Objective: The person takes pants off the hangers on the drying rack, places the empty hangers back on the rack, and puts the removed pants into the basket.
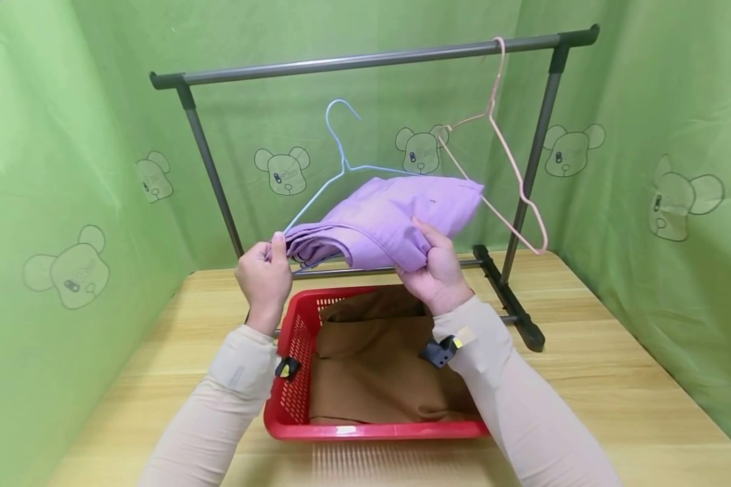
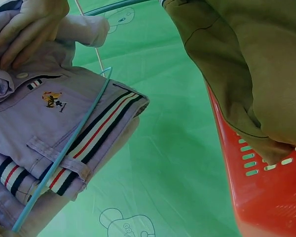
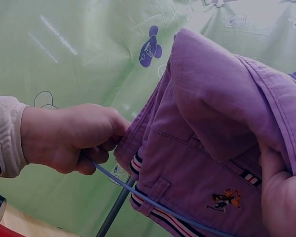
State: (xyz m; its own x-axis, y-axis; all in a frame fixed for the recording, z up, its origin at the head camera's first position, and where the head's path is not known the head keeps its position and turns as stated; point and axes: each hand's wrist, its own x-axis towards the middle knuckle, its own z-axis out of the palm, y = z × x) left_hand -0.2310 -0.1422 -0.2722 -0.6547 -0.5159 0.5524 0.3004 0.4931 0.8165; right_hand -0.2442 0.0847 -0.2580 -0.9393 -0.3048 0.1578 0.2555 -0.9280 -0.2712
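Note:
Lavender trousers (image 1: 396,216), folded over, lie across a light blue wire hanger (image 1: 338,145) held in the air above the basket. My left hand (image 1: 264,276) grips the hanger's left corner, its thumb at the trousers' edge. With the thumb on top, my right hand (image 1: 435,270) holds the folded cloth at the right. Belt loops, a striped inner waistband (image 2: 96,131) and a small embroidered figure (image 2: 53,100) show in the left wrist view. In the right wrist view the hanger's bottom bar (image 3: 153,201) runs from the left hand across the trousers (image 3: 207,98).
A red basket (image 1: 378,431) with brown cloth (image 1: 378,365) in it stands on the wooden table (image 1: 591,379). Behind is a grey metal rack (image 1: 341,64), with a pink hanger (image 1: 512,159) hooked on its bar at the right. Green curtains (image 1: 49,169) surround the table.

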